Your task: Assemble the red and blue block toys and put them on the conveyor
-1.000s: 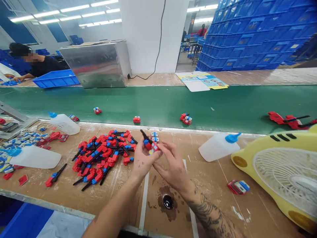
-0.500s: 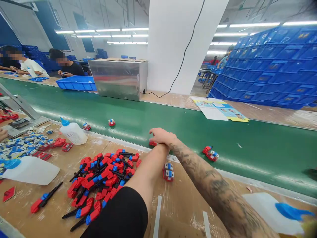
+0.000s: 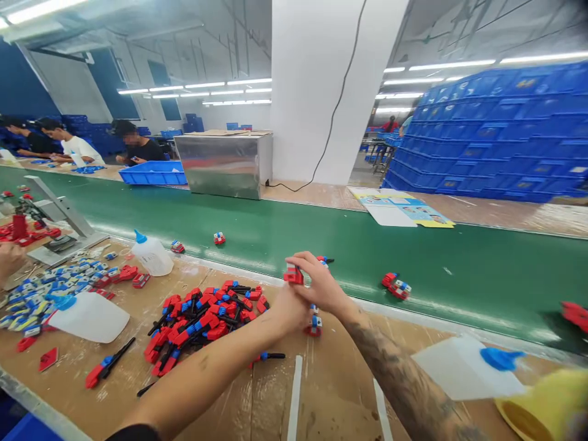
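My right hand [image 3: 323,285] is closed on a small red part [image 3: 293,275] at the near edge of the green belt. Just below and overlapping it is my left hand [image 3: 290,311]; its fingers are hidden. Beside them on the brown table stands a red, white and blue piece [image 3: 315,323], partly covered. A red and blue piece [image 3: 325,260] shows on the belt behind my right hand. To the left lies a pile of red and blue parts with black rods [image 3: 197,324].
Small assembled pieces sit on the green belt [image 3: 275,223], one [image 3: 397,286] to the right. White glue bottles [image 3: 154,256] stand or lie on both sides. A metal stand [image 3: 64,214] is at left. Co-workers sit beyond the belt; another person's hand [image 3: 11,263] shows at far left.
My right hand has risen and turned, now showing the red part in its fingers. My left hand has drawn back lower. A red piece has appeared at the far right of the belt.
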{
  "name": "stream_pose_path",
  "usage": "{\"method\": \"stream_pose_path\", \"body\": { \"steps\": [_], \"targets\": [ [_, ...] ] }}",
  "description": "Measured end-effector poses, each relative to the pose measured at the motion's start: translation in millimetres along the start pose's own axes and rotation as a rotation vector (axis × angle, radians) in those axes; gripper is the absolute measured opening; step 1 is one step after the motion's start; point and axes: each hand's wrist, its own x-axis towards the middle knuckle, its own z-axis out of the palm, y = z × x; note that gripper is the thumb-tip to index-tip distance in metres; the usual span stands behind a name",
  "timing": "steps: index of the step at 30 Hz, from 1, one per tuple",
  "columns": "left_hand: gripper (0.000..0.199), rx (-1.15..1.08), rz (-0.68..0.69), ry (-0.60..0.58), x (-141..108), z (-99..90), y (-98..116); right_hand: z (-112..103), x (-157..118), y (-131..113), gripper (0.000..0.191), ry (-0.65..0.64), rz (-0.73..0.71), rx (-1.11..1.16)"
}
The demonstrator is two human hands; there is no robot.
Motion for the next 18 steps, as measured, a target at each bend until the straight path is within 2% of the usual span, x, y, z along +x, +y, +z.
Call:
{"method": "stream_pose_path", "body": {
  "steps": [2, 5, 6, 9, 11, 14, 18],
  "targets": [
    [0.023, 0.033, -0.036, 0.096, -37.2, -6.2, 4.8, -14.6, -42.7, -23.5, 0.052, 0.120, -0.063, 0.153],
    [0.024, 0.028, -0.154, 0.277, -99.5, -7.2, -5.7, -22.8, -96.8, -46.9, 0.054, 0.191, -0.013, 0.245],
    [0.024, -0.008, -0.183, 0.274, -118.4, -4.2, -11.2, -22.6, -110.8, -51.2, 0.053, 0.210, 0.019, 0.264],
    [0.024, -0.135, -0.220, 0.140, -159.5, 13.9, -23.3, -18.4, -140.9, -56.8, 0.051, 0.251, 0.100, 0.325],
    [0.030, -0.154, -0.223, 0.065, -171.6, 29.5, -25.6, -15.5, -152.5, -54.9, 0.050, 0.254, 0.130, 0.320],
    [0.044, -0.109, -0.252, 0.014, -170.2, 46.7, -24.3, -11.4, -159.2, -41.4, 0.048, 0.186, 0.220, 0.156],
    [0.034, -0.182, -0.319, 0.016, -155.9, 47.7, -23.1, 1.4, -157.6, -10.1, 0.046, 0.008, 0.417, -0.058]
  ]
}}
